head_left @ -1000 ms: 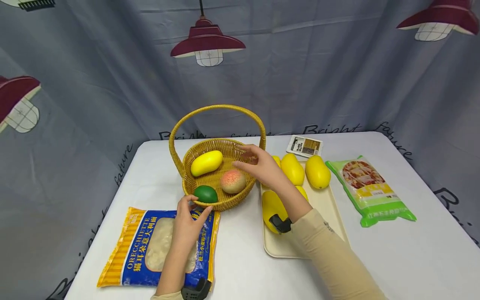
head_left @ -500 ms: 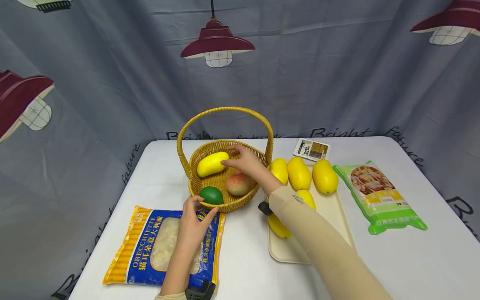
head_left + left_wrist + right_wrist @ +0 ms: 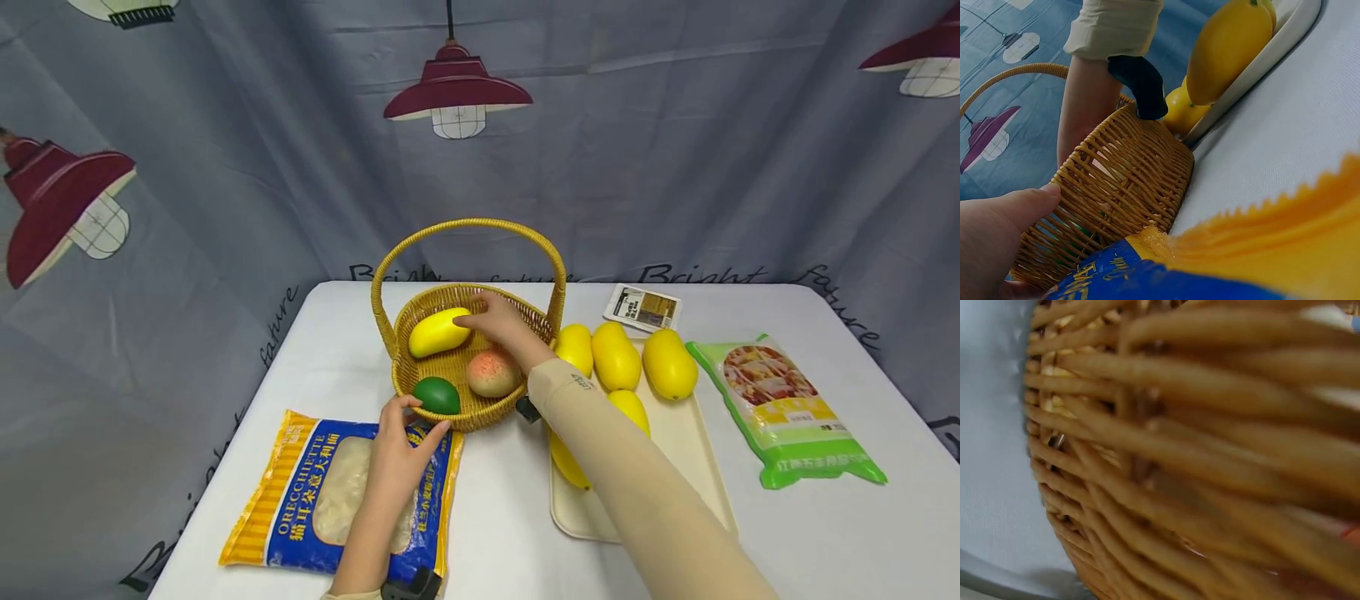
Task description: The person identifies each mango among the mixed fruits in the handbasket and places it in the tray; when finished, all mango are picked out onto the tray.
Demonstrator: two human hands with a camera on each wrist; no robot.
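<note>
A wicker basket (image 3: 480, 412) with a tall hoop handle holds a smooth yellow mango-like fruit (image 3: 437, 333), a peach (image 3: 491, 373) and a dark green oval fruit (image 3: 437, 395). My left hand (image 3: 397, 454) grips the near rim, index finger by the green fruit and thumb on the outer side; the left wrist view shows that thumb (image 3: 1038, 199) against the weave. Inside the basket, my right hand (image 3: 501, 327) is beside the yellow fruit, its thumb over the fruit's right end. Whether it touches is unclear. The basket wall hides this hand in the right wrist view.
A cream tray (image 3: 686, 454) right of the basket carries several yellow fruits (image 3: 670, 365), partly covered by the right sleeve. Beyond it lie a small white packet (image 3: 642, 308) and a green-edged food bag (image 3: 783, 408). A blue-and-yellow orecchiette bag (image 3: 300, 500) lies under the left forearm.
My right hand has moved left inside the basket, from above the peach to the yellow fruit's right end. My left hand stays on the rim. The head view has shifted slightly.
</note>
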